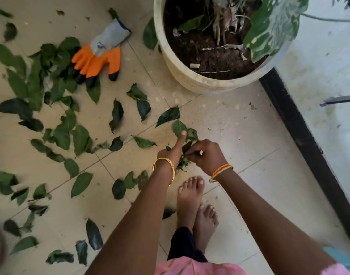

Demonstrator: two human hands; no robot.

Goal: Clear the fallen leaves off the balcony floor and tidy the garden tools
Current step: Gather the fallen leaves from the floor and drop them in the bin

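Note:
Green leaves (57, 124) lie scattered over the beige tiled floor (239, 147), thickest at the left. A grey and orange garden glove (99, 56) lies flat among them at the upper left. My left hand (173, 153) holds a bunch of gathered leaves (183, 164), its thumb sticking up over a leaf (179, 128). My right hand (206, 154) is curled beside it and pinches leaves into that bunch. The fingers of both hands are partly hidden by the leaves.
A large pale plant pot (196, 78) with dark soil and a variegated plant stands at the top centre. A black door track (309, 143) runs diagonally at the right. My bare feet (194, 203) stand just below my hands.

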